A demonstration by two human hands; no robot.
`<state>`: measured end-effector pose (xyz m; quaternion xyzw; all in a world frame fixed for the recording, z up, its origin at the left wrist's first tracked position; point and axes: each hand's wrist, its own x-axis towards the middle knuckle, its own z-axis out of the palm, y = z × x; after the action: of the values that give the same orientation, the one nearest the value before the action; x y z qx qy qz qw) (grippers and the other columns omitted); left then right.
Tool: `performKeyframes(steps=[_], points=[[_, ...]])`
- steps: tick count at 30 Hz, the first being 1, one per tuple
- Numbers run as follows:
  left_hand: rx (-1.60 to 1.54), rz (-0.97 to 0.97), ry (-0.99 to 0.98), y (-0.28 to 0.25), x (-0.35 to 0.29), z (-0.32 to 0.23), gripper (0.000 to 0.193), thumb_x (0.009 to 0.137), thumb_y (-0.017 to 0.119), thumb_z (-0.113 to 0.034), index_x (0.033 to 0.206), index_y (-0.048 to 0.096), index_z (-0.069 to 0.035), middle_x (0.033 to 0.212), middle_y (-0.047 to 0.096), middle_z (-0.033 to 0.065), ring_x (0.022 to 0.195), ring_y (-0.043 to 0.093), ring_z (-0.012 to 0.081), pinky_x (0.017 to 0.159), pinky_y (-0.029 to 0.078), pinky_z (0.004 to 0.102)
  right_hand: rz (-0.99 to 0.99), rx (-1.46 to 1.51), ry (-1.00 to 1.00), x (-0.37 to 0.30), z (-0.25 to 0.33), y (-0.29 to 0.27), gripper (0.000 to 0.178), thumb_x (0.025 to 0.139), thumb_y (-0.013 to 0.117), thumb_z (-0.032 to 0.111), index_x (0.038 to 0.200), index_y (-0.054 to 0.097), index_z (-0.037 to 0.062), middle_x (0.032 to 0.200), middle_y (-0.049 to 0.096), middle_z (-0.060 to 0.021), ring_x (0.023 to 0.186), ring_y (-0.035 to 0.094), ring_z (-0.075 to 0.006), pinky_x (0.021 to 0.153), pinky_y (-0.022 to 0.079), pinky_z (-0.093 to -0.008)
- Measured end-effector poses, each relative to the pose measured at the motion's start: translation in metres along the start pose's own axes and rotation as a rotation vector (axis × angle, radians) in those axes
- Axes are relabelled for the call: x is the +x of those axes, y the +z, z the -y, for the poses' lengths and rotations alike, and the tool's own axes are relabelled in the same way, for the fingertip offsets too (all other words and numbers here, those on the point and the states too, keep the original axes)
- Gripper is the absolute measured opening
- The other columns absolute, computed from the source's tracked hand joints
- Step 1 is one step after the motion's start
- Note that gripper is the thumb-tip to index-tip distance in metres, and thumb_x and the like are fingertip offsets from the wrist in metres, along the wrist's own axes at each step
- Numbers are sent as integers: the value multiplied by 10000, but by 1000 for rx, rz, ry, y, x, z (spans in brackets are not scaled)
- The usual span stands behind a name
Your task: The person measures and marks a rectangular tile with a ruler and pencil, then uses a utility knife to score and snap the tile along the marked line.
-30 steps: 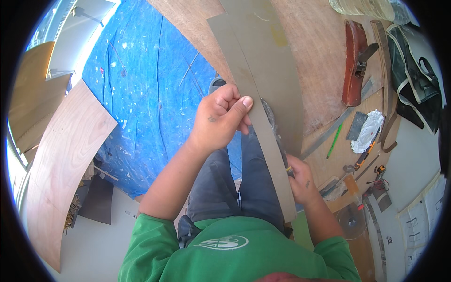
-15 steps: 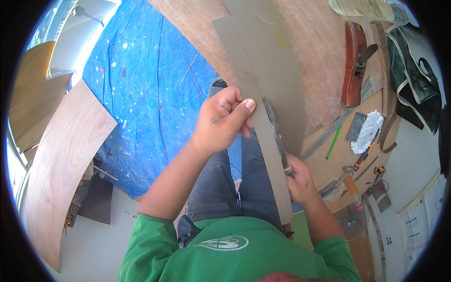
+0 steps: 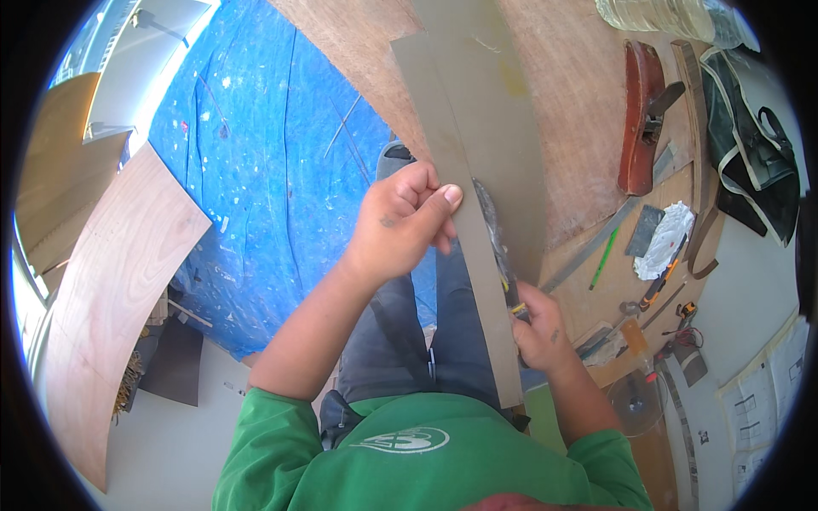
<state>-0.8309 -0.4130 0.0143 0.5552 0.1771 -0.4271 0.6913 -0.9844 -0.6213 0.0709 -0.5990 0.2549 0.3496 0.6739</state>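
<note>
A thin grey-brown sheet [image 3: 503, 111] runs lengthwise in front of me, with a slit separating a long narrow strip along its left side. My left hand [image 3: 402, 223] is closed, thumb against bent fingers, pinching the strip's left edge. Dark-bladed shears [image 3: 487, 213] sit in the slit, blades pointing away from me. Around their handles, which show bits of yellow, my right hand [image 3: 538, 330] is closed. The strip's near end reaches down to my waist, and part of the shears is hidden by the sheet.
To the right, a wooden board carries a hand plane [image 3: 642, 119], a green pencil [image 3: 604, 258], a utility knife [image 3: 663, 285] and a crumpled white wad [image 3: 666, 240]. A dark bag [image 3: 750, 136] lies beyond. Blue sheeting [image 3: 256, 170] and a curved plywood panel [image 3: 128, 289] are on the left.
The shears' handles and my right hand have shifted slightly left, and more yellow shows on the handles. The sheet has shifted a little. My left hand keeps its pinch in nearly the same place.
</note>
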Motion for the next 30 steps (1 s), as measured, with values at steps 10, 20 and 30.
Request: performKeyframes(steps=[10, 20, 30], points=[[18, 8, 7, 0, -1, 2, 190, 1029, 624, -156, 914, 585, -10, 718, 665, 69, 574, 625, 104, 518, 493, 251, 2, 25, -2, 2, 4, 2, 348, 990, 660, 198, 1198, 585, -70, 1003, 638, -60, 919, 559, -90, 828, 483, -271], [13, 23, -22, 0, -3, -2, 168, 1028, 628, -163, 962, 620, -8, 721, 666, 61, 576, 624, 103, 523, 493, 253, -8, 57, -72, 4, 6, 4, 446, 995, 648, 283, 1242, 589, -84, 1048, 654, -67, 948, 576, -103, 861, 489, -283], [20, 17, -14, -2, -3, 2, 183, 1027, 633, -165, 961, 620, 5, 737, 675, 71, 596, 631, 104, 536, 504, 257, -7, 43, -21, 2, 3, 4, 403, 978, 648, 238, 1204, 603, -92, 1028, 654, -70, 931, 571, -100, 834, 488, -276]])
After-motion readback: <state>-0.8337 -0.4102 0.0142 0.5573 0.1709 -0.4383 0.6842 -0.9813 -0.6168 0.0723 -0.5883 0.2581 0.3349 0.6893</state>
